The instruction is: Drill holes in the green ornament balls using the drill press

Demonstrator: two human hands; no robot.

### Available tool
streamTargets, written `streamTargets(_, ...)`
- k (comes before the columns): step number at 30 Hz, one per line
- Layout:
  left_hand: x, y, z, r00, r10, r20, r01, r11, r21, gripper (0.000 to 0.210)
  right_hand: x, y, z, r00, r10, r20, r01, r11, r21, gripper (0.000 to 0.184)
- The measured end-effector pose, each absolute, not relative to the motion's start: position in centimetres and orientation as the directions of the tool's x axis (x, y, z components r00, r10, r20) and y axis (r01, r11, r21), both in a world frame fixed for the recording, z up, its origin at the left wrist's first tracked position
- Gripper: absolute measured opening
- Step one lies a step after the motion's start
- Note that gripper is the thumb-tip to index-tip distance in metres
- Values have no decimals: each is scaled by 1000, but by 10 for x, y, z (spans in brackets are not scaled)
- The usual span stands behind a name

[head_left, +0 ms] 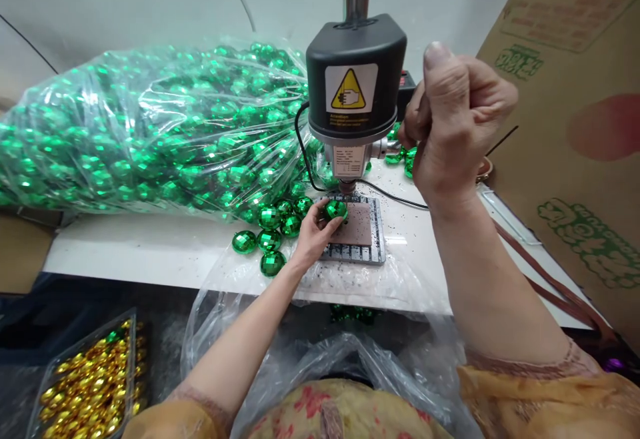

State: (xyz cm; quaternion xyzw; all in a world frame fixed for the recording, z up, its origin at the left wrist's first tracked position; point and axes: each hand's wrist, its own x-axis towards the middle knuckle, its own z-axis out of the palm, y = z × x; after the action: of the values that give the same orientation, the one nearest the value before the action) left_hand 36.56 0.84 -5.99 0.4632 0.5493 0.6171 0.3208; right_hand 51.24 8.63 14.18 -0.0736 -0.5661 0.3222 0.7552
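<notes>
Green ball under the press, both my hands busy.

My left hand (314, 229) pinches one shiny green ball (335, 210) and holds it on the small metal plate (361, 239), right below the tip of the black press machine (356, 86). My right hand (453, 119) is closed tight in a fist around the machine's side handle; the handle itself is mostly hidden. More loose green balls (267, 239) lie just beside my left hand on the white table (140, 249). A big clear bag of green balls (145, 126) sits behind them. A tray of gold balls (90, 386) is low on the left.
</notes>
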Motion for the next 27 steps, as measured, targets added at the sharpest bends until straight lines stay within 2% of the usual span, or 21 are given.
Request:
streamTargets(4,366,9,-63,-306,920,243,175,-197,965,65,512,86,141,158,559,814,-424,783,-455,54)
streamTargets(9,369,9,-63,-233,923,305,325,-222,919,59,512,87,141,150,545,825,-332,814,-477,56)
streamTargets(13,379,7,-60,-227,900,371,417,-254,873,53,512,89,143,151,560,814,-410,785,-464,54)
streamTargets(18,387,5,-54,-242,892,381,414,-261,872,42,512,93,150,83,640,764,-486,695,-529,52)
streamTargets(22,387,3,-54,-277,896,348,353,-242,904,46,512,92,149,100,638,763,-492,699,-519,55)
streamTargets(27,386,4,-56,-270,898,347,329,-253,910,46,511,80,131,207,546,812,-344,818,-462,54)
